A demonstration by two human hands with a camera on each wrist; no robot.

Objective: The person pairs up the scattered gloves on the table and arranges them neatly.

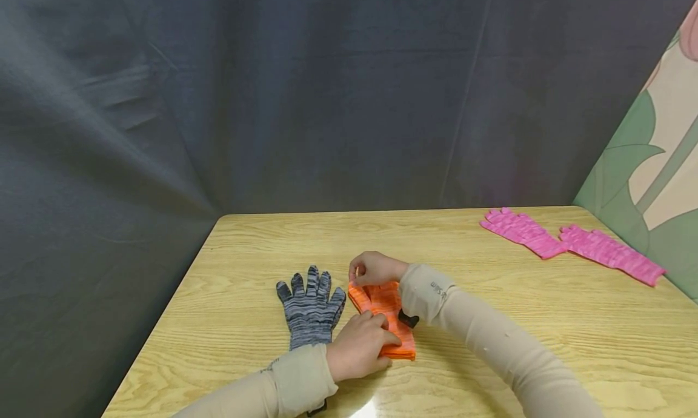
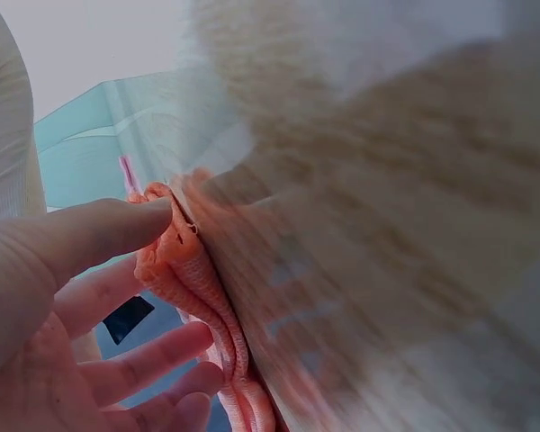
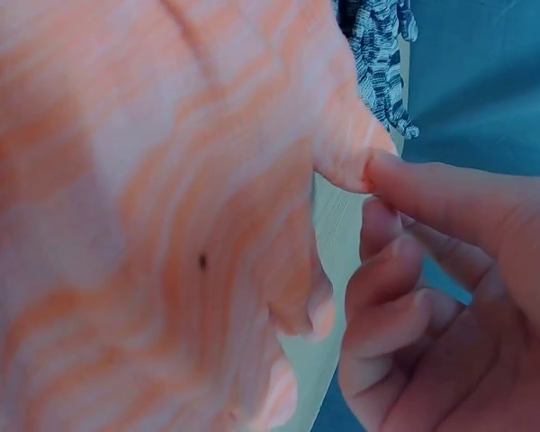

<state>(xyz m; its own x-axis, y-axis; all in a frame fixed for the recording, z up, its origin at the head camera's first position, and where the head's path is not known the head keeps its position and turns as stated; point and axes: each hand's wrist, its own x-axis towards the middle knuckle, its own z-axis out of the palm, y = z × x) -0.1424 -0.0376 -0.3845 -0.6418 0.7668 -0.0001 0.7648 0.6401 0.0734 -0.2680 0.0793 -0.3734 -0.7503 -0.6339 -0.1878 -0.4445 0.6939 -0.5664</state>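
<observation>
An orange knit glove [image 1: 389, 303] lies on the table, its cuff toward the near edge. My right hand [image 1: 376, 268] pinches a finger tip of it between thumb and forefinger at the far end; in the right wrist view that orange fabric [image 3: 225, 180] is stretched toward the fingertips [image 3: 387, 175]. My left hand [image 1: 362, 345] rests on the cuff end with loosely spread fingers. In the left wrist view the thumb [image 2: 117, 234] touches the layered cuff [image 2: 193, 279]. Beside it on the left lies a grey-and-black knit glove [image 1: 311, 309], its cuff partly hidden by my left wrist.
Two pink knit gloves [image 1: 523, 231] [image 1: 611, 254] lie at the back right of the wooden table [image 1: 436, 236]. A dark curtain [image 1: 349, 103] hangs behind and to the left. A wall with a leaf pattern [image 1: 654, 163] stands on the right.
</observation>
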